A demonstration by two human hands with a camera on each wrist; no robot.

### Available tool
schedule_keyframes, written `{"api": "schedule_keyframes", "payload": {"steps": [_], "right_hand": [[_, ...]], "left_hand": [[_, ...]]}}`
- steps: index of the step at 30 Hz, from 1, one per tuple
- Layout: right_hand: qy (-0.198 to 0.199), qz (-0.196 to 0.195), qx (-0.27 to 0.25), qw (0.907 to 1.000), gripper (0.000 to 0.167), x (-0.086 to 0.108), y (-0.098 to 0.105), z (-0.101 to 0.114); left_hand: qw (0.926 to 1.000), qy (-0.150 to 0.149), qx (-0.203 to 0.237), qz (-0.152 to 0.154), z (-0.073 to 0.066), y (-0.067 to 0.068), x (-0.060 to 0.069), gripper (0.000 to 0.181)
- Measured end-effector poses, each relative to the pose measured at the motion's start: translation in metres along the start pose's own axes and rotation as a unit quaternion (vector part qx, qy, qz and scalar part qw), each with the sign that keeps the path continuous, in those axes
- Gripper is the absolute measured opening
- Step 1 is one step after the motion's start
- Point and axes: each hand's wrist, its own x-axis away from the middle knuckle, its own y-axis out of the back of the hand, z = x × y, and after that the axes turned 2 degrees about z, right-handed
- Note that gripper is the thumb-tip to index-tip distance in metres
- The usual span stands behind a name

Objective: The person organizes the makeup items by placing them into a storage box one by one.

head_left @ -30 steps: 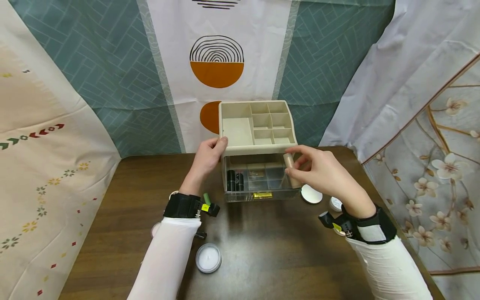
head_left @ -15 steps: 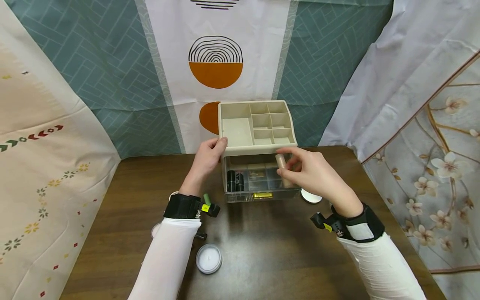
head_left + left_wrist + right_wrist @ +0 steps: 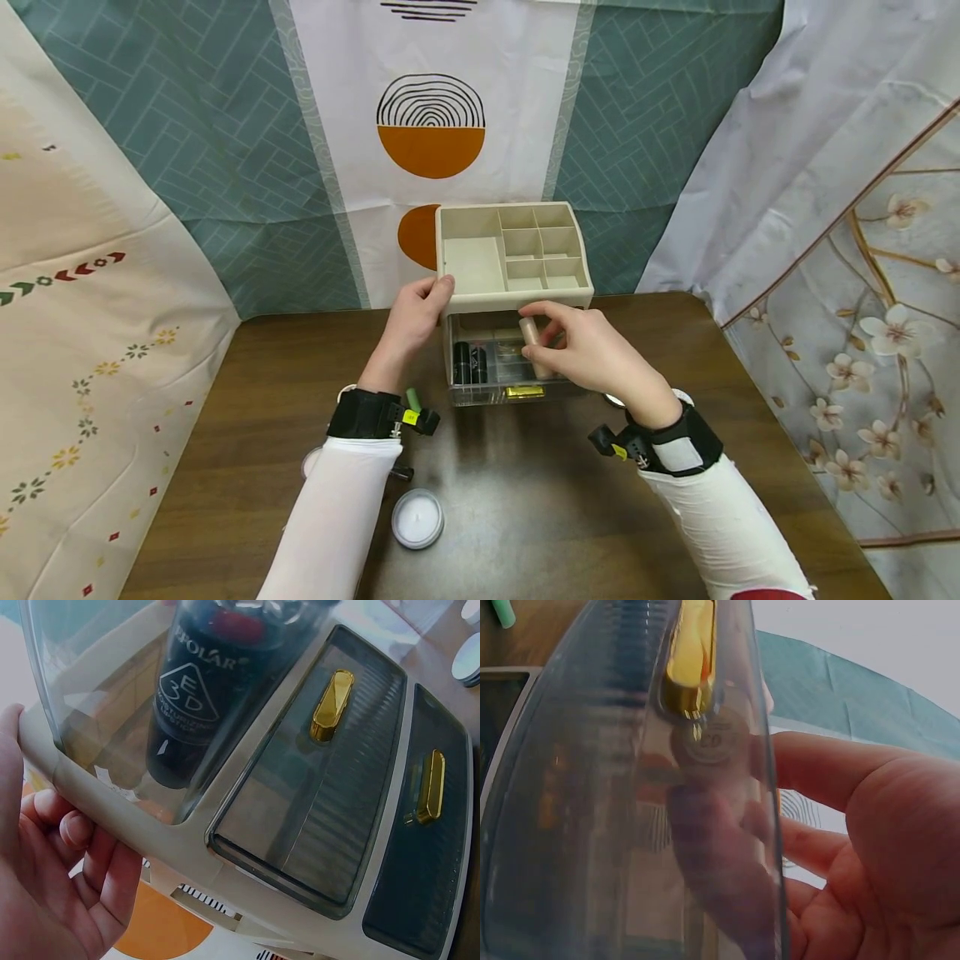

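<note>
From the head we look forward and down on the table [image 3: 525, 517], far enough off to take in both arms; the storage box [image 3: 517, 300] sits mid-frame and the curtain [image 3: 510, 125] fills the top. From the left wrist we face the box's front up close, rolled sideways, the left hand [image 3: 64, 870] at the left edge and the table in the upper right. From the right wrist we stand very near the clear drawer [image 3: 577, 825], the right hand [image 3: 870, 832] at the right. Head and right-wrist views share that drawer's gold handle [image 3: 525, 392]; all three catch the curtain.
</note>
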Motion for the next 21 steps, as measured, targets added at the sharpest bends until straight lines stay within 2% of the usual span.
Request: {"api": "schedule_keyframes", "payload": {"steps": [10, 21], "right_hand": [[-0.004, 0.037, 0.011, 0.9992, 0.052, -0.02, -0.017, 0.003], [-0.029, 0.057, 0.021, 0.9977, 0.052, -0.03, -0.027, 0.008]], "left_hand": [[1.0, 0.0, -0.001, 0.0, 0.002, 0.0, 0.0, 0.043], [1.0, 0.008, -0.002, 0.005, 0.001, 0.002, 0.0, 0.043]]}}
